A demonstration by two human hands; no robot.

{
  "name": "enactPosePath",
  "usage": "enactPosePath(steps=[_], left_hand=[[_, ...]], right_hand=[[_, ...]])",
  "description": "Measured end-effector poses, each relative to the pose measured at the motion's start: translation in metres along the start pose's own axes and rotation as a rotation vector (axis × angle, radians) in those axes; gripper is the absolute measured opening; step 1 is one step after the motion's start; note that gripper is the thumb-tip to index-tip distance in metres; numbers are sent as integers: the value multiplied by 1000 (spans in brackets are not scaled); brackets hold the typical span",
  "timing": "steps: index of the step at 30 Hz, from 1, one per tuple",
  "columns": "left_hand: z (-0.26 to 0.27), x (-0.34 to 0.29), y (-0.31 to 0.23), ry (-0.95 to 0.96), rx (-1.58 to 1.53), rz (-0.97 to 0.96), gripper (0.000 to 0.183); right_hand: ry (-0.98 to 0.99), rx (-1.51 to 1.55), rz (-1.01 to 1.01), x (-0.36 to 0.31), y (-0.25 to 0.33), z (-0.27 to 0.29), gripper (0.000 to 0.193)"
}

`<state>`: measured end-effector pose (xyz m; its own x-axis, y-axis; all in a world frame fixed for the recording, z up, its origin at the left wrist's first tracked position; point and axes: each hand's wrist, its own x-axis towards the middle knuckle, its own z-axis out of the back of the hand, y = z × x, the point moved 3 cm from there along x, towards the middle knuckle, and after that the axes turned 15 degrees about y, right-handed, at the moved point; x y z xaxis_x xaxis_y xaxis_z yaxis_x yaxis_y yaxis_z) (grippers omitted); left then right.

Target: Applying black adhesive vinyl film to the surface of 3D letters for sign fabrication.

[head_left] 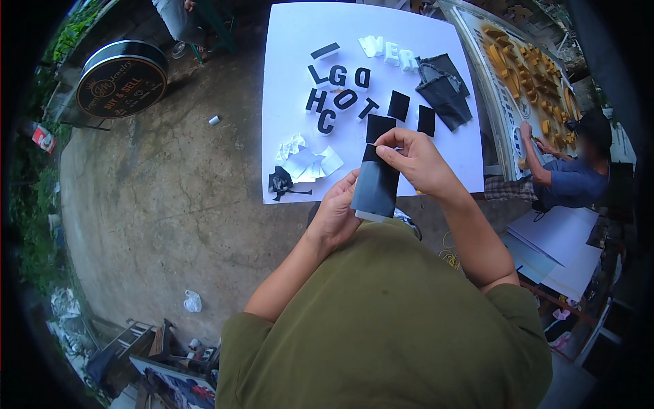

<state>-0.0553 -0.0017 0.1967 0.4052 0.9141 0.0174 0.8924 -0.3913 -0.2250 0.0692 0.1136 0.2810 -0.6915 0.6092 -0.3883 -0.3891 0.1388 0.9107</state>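
Black sheet between left hand and right hand.

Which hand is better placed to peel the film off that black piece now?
Right, most likely. The right hand pinches the top edge of the black piece with its fingertips, while the left hand grips its lower part from behind, steadying it above the white board.

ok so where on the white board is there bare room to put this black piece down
On the white board, the left strip beside the black letters is bare, as is the top middle above them. The near right corner, past the right hand, is bare too. The centre is crowded with letters, black rectangles and crumpled paper scraps.
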Motion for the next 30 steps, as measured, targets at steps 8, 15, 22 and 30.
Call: enactPosePath(steps=[8, 15, 22, 30], left_hand=[[0, -2, 3, -52, 34, 17, 48], [5, -5, 7, -38, 42, -6, 49], [8, -6, 12, -54, 5, 3, 46], [13, -9, 8, -70, -3, 5, 44]], right_hand=[[98, 158, -63, -4, -2, -1, 46], [116, 141, -143, -3, -10, 0, 53], [96, 179, -203, 2, -22, 6, 47], [-205, -248, 184, -9, 2, 0, 33]])
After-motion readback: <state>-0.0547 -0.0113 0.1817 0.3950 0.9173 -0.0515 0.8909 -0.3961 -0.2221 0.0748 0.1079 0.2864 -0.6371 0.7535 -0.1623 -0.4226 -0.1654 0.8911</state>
